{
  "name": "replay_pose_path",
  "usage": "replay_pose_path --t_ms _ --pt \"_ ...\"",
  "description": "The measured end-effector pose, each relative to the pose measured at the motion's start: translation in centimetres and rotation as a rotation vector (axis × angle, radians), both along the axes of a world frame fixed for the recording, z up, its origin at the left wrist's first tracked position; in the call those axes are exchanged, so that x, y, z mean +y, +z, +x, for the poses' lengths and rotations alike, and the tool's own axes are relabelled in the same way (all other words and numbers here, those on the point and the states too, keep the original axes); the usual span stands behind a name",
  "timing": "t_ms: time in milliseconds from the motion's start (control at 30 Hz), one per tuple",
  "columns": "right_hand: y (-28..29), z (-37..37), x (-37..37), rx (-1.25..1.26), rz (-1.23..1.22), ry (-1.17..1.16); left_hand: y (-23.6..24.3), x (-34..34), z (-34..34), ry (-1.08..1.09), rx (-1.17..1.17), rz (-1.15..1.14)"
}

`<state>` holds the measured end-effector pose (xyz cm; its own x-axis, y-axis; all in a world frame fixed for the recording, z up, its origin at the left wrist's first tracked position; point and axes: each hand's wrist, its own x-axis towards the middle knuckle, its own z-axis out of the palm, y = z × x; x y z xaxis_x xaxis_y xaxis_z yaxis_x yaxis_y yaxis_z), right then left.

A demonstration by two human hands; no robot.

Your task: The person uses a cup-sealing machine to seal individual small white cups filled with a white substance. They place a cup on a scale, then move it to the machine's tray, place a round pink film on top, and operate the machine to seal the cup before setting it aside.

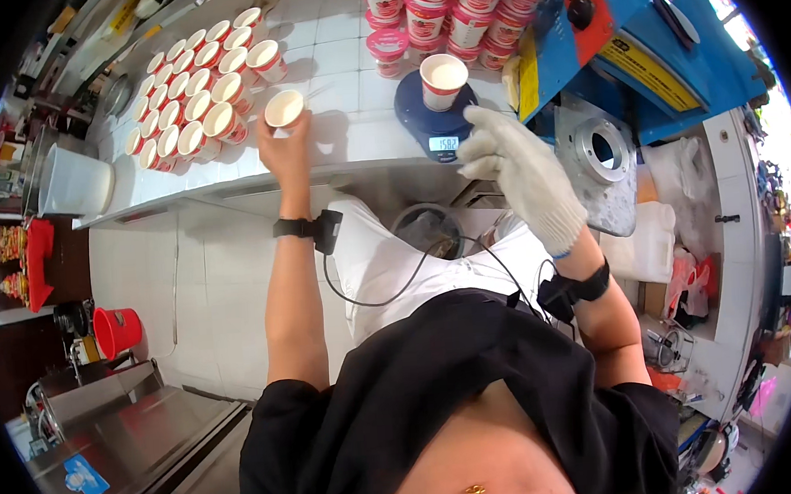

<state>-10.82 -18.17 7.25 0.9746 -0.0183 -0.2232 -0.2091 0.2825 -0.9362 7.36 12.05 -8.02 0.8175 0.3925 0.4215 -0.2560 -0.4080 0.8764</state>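
Note:
My bare left hand (286, 152) is closed around a red-and-white paper cup (285, 110) filled with something pale, near the counter's front edge. A round dark-blue kitchen scale (408, 112) with a lit display sits to the right. On it stands a similar filled cup (444, 77), upright and without a lid. My right hand (515, 160), in a white knitted glove, is just right of the scale's display. Its fingers are loosely apart and appear to hold nothing. Left of my left hand, several rows of open filled cups (198, 106) stand close together.
Pink-lidded cups (424, 16) are stacked at the back. To the right stands a blue machine (714, 55) with a red panel (577, 9) and a metal plate with a round opening (564, 132). A white tub (78, 187) is at the far left; a red bucket (117, 332) stands lower down.

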Motion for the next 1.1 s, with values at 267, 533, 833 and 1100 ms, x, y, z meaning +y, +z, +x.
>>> replay_pose_path --t_ms 267,533,833,1100 --pt "2.8 -6.9 -5.5 -0.137 -0.095 -0.270 7.1 -7.9 -4.3 -0.300 -0.214 0.287" --pt "2.8 -9.9 -8.1 -0.251 -0.168 -0.436 6.1 -17.5 -1.8 -0.621 -0.071 0.218" --pt "1.8 -14.0 -13.9 -0.401 -0.324 -0.672 14.3 -19.4 -5.7 -0.781 -0.006 0.220" --pt "1.3 -15.9 -15.3 -0.336 -0.272 -0.731 21.1 -26.8 -9.1 -1.213 -0.061 0.113"
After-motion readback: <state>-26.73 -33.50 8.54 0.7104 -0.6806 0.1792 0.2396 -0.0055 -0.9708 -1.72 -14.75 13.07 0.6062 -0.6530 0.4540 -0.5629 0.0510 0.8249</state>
